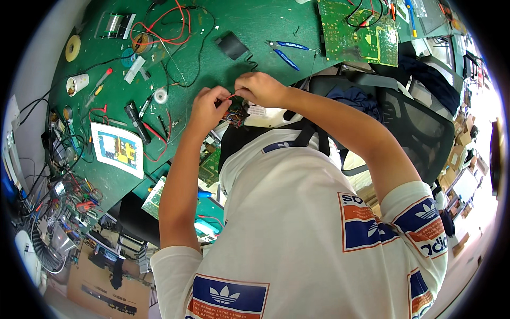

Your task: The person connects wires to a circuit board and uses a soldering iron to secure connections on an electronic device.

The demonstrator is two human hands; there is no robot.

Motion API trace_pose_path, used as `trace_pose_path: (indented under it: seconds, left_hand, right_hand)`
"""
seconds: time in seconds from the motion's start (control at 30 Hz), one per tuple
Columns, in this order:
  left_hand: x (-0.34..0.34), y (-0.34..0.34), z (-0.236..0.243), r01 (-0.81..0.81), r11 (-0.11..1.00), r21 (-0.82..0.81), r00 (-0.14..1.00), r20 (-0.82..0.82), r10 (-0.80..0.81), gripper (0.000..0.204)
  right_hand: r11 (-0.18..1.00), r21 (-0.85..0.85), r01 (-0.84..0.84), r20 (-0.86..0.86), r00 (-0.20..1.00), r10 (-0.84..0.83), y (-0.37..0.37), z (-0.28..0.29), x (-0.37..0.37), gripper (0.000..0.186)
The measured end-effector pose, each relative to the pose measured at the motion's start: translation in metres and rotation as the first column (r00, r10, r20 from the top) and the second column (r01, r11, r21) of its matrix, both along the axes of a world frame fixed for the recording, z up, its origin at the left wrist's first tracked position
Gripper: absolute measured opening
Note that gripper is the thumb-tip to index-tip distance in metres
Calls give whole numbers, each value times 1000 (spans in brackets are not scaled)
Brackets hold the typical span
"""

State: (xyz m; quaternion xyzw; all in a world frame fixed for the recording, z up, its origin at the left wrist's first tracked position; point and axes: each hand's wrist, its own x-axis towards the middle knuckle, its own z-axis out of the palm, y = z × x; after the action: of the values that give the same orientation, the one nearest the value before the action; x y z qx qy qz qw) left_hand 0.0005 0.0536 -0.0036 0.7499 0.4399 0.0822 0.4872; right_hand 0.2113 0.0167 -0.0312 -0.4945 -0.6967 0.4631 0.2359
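My left hand (208, 106) and my right hand (257, 89) are close together at the bench's near edge, fingers closed on a thin red wire (230, 97) that runs between them. Just below them a bundle of coloured wires (235, 114) and a small white labelled part (256, 110) sit close to my body; what joins them is hard to make out. Above my hands lies a black flat pad (231, 45) with a coiled cord. Blue-handled cutters (291, 46) lie to its right.
The green bench (207, 18) holds tangled leads, a flashlight (137, 122), a paper cup (77, 85), solder spool (160, 95), printed sheet (116, 149) and a large circuit board (358, 33). A black mesh chair (411, 138) stands at right, boxes behind. Cables crowd the lower left.
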Motion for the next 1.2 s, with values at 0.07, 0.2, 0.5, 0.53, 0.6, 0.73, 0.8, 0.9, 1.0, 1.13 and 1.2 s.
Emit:
trace_pose_path:
  seconds: [0.07,0.2,0.5,0.53,0.6,0.73,0.8,0.9,1.0,1.13,1.2]
  left_hand:
    - [2,1,1,-29,1000,-1,999,15,29,13]
    - [5,6,-4,20,1000,10,999,-41,-20,9]
    - [13,20,-12,-20,978,-208,989,-145,-11,10]
    - [11,20,-16,-43,973,-227,992,-124,14,9]
    - [4,19,-25,-62,968,-244,993,-111,35,10]
    - [3,19,-23,-61,974,-219,990,-141,31,13]
    - [5,18,-17,-83,975,-207,985,-168,49,14]
    - [10,18,-9,-119,972,-202,974,-212,75,17]
    - [9,18,-8,-98,981,-166,975,-216,61,18]
    - [5,22,-12,-8,993,-121,978,-208,-17,18]
    - [5,23,-13,32,994,-101,978,-203,-52,17]
  right_hand:
    - [998,-34,50,-54,997,-52,-2,-7,-1,11]
    - [968,-220,121,-38,991,-132,-10,-16,-5,12]
    - [954,-243,177,-13,982,-186,-10,-24,-9,15]
    - [954,-242,177,-17,982,-186,-8,-24,-10,15]
    - [954,-238,180,-15,982,-189,-7,-25,-12,16]
    - [928,-305,215,-3,974,-227,-7,-21,-11,22]
    - [901,-361,243,22,968,-252,-5,-21,-11,27]
    - [867,-423,264,86,964,-252,-3,-22,-12,34]
    - [860,-455,229,161,972,-173,-2,-20,-22,37]
    - [850,-483,211,315,947,-57,-4,-18,-35,37]
    - [837,-499,224,350,936,-42,-5,-19,-38,36]
